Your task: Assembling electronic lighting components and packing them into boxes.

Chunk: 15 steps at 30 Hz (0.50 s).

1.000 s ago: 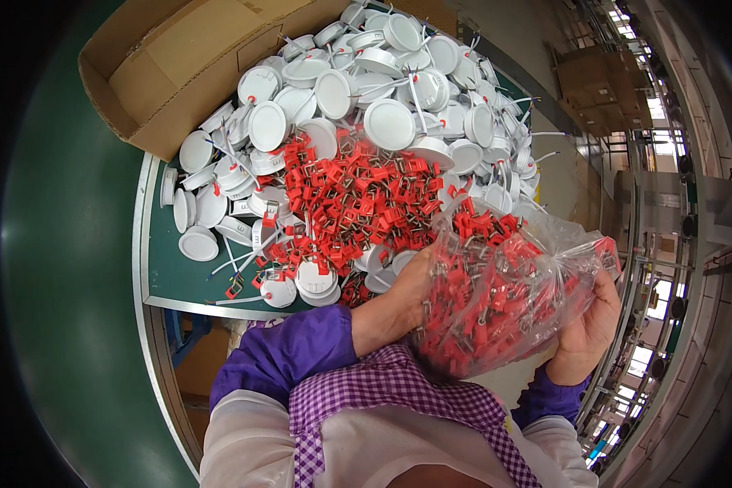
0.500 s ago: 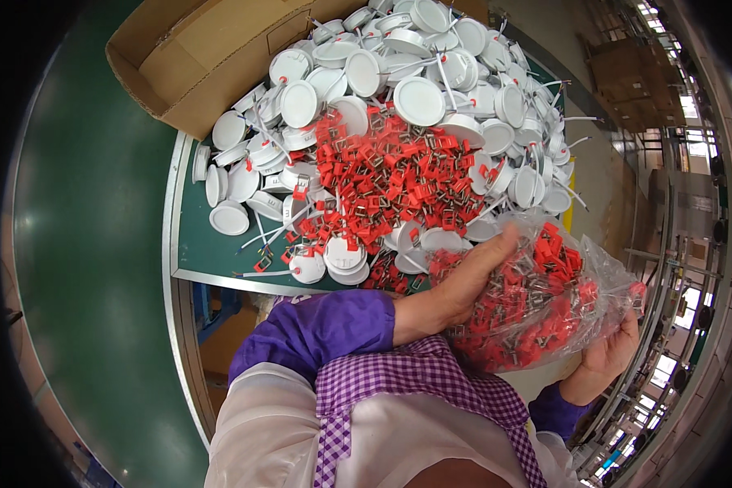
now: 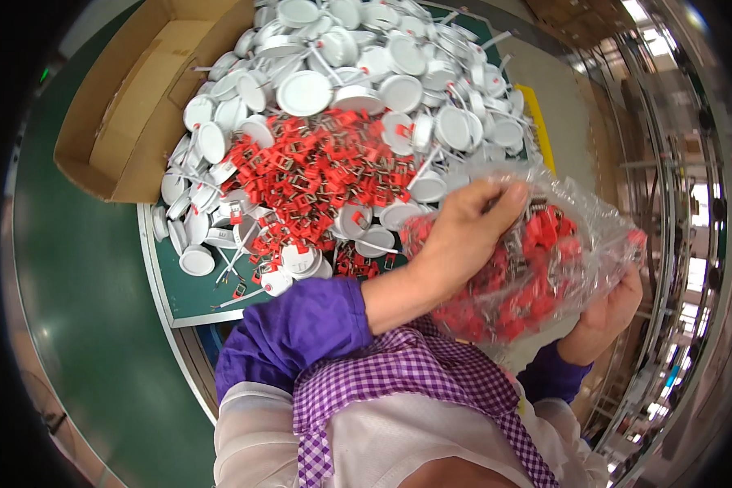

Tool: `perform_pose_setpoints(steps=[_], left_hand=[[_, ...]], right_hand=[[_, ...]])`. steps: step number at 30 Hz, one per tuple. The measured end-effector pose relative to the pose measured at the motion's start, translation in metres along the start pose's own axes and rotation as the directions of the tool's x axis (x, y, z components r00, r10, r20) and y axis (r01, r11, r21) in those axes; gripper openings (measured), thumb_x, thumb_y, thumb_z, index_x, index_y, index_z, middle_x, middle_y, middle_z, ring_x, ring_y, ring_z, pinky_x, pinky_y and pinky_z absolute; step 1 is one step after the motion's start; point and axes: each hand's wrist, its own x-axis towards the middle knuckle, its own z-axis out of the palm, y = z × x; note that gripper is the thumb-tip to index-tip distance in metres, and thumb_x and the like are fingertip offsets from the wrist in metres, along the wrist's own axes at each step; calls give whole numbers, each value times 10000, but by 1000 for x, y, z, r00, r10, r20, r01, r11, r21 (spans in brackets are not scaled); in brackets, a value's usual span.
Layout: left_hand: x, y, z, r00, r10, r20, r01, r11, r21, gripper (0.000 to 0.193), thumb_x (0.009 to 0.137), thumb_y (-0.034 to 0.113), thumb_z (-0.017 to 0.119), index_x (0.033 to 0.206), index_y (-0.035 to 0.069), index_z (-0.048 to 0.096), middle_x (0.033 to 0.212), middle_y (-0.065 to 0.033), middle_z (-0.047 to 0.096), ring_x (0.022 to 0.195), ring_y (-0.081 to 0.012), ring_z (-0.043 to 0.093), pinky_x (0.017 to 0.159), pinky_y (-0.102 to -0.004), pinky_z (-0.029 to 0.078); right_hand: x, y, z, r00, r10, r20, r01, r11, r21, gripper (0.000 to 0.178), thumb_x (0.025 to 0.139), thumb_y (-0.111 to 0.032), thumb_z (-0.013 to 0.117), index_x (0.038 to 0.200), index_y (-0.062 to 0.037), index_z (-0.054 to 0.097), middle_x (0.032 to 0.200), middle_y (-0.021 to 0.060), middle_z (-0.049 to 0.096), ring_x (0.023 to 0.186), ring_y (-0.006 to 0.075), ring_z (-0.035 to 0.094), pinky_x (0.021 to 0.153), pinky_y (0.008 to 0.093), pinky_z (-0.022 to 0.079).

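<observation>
A clear plastic bag [image 3: 537,272] full of small red clips with metal prongs is held up at the right, in front of the table's near edge. My left hand [image 3: 472,232] grips its upper left side, fingers bunched in the film. At its lower right, my right hand [image 3: 614,313] has closed on a corner of the bag. Left of the bag, a heap of loose red clips [image 3: 309,167] lies on a pile of round white disc-shaped fixtures [image 3: 305,93] with short cables. The bag and my wrist hide part of the heap's right edge.
An open cardboard box [image 3: 110,154] lies at the far left, against the white pile. The green table [image 3: 183,289] has a pale metal edge. Something yellow [image 3: 537,130] stands by the pile's right side. Metal shelving [image 3: 667,211] runs along the right.
The view has shifted, so the table, box and heap sit further left. Both hands still hold the bag; my left hand has moved slightly up along it and bunches the film.
</observation>
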Motion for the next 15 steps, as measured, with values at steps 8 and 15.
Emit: perform_pose_setpoints(steps=[8,15], left_hand=[[45,21,58,976,27,218,-99,939,328,246,966,223,575,953,-8,657,794,19,631,703,-44,547,653,-213,447],[87,5,116,924,105,367,-253,888,384,263,899,214,637,896,-42,694,690,-70,630,601,-114,537,558,-298,454]], right_hand=[[-18,-47,-23,983,-182,5,182,981,63,315,890,-14,467,1149,152,529,1199,254,577,1110,355,585,1003,508,456],[-6,-72,-76,968,-232,92,208,954,215,344,924,-13,417,1235,121,478,1274,254,532,1195,368,522,1057,512,399]])
